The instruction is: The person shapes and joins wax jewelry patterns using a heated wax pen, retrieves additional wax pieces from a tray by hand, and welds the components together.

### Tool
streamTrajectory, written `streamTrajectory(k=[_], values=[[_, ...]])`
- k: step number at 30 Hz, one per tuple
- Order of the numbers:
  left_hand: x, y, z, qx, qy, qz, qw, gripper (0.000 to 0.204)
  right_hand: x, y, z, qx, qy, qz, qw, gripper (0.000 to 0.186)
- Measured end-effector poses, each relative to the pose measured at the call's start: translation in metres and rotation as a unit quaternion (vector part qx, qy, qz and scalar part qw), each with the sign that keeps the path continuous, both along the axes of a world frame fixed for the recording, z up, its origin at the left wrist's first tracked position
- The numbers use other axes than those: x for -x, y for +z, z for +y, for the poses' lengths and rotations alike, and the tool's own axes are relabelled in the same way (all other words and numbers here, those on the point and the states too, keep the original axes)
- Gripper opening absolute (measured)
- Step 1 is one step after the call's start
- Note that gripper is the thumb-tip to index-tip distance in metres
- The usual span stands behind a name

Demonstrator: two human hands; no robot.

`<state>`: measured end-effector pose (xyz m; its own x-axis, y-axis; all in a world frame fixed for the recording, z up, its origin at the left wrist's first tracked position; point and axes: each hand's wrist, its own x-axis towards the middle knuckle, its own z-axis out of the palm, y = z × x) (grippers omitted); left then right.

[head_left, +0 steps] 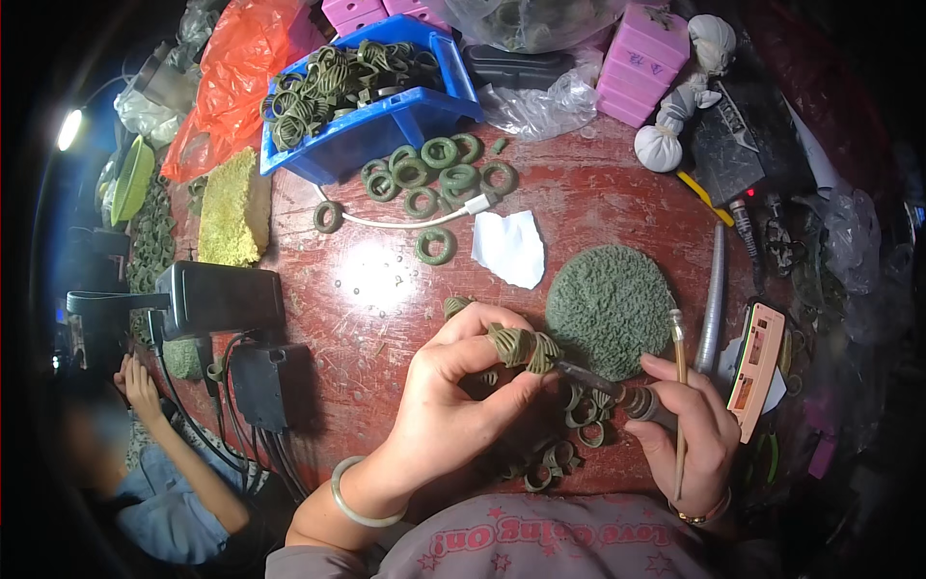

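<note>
My left hand is closed on an olive-green ribbed ring piece, pinched between thumb and fingers. My right hand grips a pen-like tool with a dark barrel, whose thin metal tip meets that piece, and also has a slim wooden brush between its fingers. Just behind both hands lies a round, textured green pad. Several green ring pieces lie on the red table below the tool. A pale bangle circles my left wrist.
A blue bin of ring pieces, loose green rings, white cable, paper scrap and yellow sponge sit behind. Black boxes with cables are left, near another person's hand. A tapered rod and pink case are right.
</note>
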<state>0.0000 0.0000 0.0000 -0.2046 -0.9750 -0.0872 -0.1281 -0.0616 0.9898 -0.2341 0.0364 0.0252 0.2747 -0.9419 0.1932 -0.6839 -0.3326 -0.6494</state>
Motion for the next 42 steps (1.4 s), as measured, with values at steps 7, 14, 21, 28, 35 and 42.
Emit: streamTrajectory(k=[7, 14, 21, 28, 35, 42], values=[[0.0, 0.0, -0.001, 0.006, -0.001, -0.007, 1.0, 0.016, 0.0, 0.0, -0.001, -0.001, 0.0, -0.005, 1.0, 0.039], [0.001, 0.004, -0.001, -0.002, -0.005, -0.005, 1.0, 0.018, 0.0, 0.0, 0.0, 0.001, -0.003, -0.007, 1.0, 0.038], [0.001, 0.005, 0.0, 0.006, -0.003, 0.003, 1.0, 0.015, -0.001, -0.001, 0.0, -0.015, -0.017, -0.038, 0.999, 0.037], [0.001, 0.008, -0.001, -0.006, -0.034, -0.028, 0.999, 0.015, 0.003, -0.004, -0.001, -0.02, -0.019, -0.064, 0.998, 0.036], [0.008, 0.009, 0.002, 0.083, -0.122, -0.113, 0.983, 0.022, 0.003, -0.004, -0.001, -0.022, -0.025, -0.078, 0.996, 0.034], [0.006, 0.001, 0.003, 0.0, -0.113, 0.008, 0.994, 0.015, 0.003, -0.005, -0.001, -0.022, -0.024, -0.082, 0.996, 0.034]])
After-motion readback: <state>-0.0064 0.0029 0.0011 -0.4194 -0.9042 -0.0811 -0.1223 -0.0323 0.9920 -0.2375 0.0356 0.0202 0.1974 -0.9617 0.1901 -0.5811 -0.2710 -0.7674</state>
